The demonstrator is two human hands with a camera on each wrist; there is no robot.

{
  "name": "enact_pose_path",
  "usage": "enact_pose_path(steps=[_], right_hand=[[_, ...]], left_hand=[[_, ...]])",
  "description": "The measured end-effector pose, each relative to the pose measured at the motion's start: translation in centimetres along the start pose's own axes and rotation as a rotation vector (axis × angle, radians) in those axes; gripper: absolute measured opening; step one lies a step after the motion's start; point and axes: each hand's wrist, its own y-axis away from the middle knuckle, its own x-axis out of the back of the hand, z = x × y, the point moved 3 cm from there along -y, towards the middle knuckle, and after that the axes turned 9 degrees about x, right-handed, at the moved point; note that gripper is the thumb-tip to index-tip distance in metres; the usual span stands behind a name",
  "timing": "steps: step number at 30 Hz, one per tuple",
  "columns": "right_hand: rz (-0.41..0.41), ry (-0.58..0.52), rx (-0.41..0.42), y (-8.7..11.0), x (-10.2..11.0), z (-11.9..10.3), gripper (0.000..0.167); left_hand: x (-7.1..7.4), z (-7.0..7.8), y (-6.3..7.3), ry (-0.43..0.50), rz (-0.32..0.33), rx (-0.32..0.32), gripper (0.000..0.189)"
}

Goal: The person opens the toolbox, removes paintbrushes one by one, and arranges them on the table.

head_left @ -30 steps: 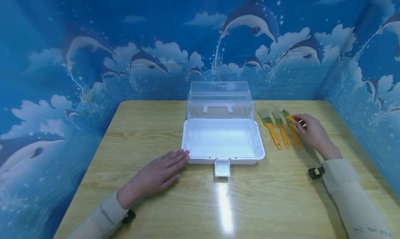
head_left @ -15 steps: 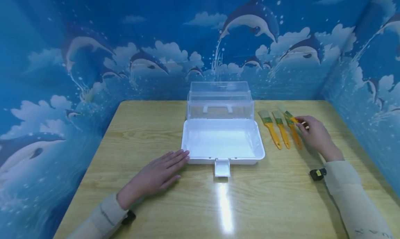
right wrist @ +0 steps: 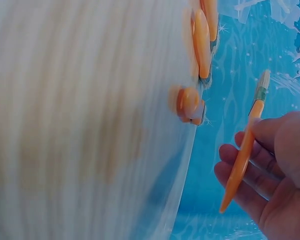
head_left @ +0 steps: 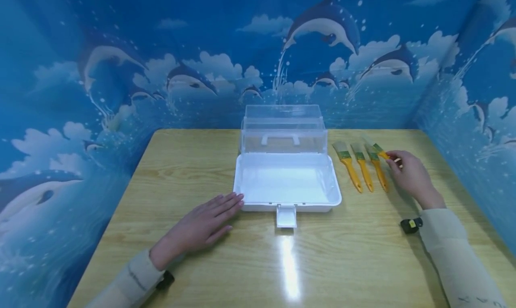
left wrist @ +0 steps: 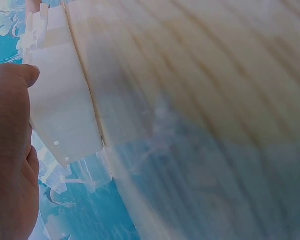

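My right hand (head_left: 413, 177) pinches a paintbrush (right wrist: 243, 156) between thumb and fingers, its bristles tilted up and away. That brush has an orange-yellow handle and a green band. It is held above the table, beyond the three similar paintbrushes lying in a row: the left one (head_left: 353, 173), the middle one (head_left: 364, 170) and the right one (head_left: 380, 174). My left hand (head_left: 201, 223) lies with straight fingers at the front left corner of a white plastic box (head_left: 262, 205), fingertips at its rim. In the left wrist view, the thumb is against the box wall (left wrist: 62, 95).
The box's clear lid (head_left: 284, 120) with a handle stands raised at the back. Its front latch (head_left: 286, 217) hangs down toward me. A wood-grain table (head_left: 193, 164) bears everything, and a blue dolphin-print backdrop (head_left: 225, 44) rises behind and at both sides.
My right hand has shifted a little to the right and slightly nearer, carrying the paintbrush with it. My left hand, the box and the three lying paintbrushes stay put.
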Motion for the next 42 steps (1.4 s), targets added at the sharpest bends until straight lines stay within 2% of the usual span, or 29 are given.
enact_pose_path(steps=[5, 11, 20, 29, 42], right_hand=[[-0.007, 0.009, -0.011, 0.1, 0.3, 0.4, 0.035], [-0.019, 0.027, -0.026, 0.2, 0.5, 0.8, 0.034], [-0.045, 0.049, -0.086, 0.2, 0.5, 1.3, 0.034], [-0.052, 0.054, -0.139, 0.4, 0.6, 2.3, 0.037], [-0.094, 0.051, -0.231, 0.7, 0.8, 2.6, 0.039]], left_hand=[[0.0, 0.0, 0.0, 0.006, 0.003, 0.005, 0.069], [-0.1, -0.1, 0.0, 0.006, -0.025, 0.027, 0.068], [-0.1, 0.0, 0.0, 0.0, -0.01, 0.017, 0.068], [0.0, -0.1, 0.0, 0.015, -0.031, 0.03, 0.068], [-0.1, -0.1, 0.1, 0.002, 0.028, -0.001, 0.07]])
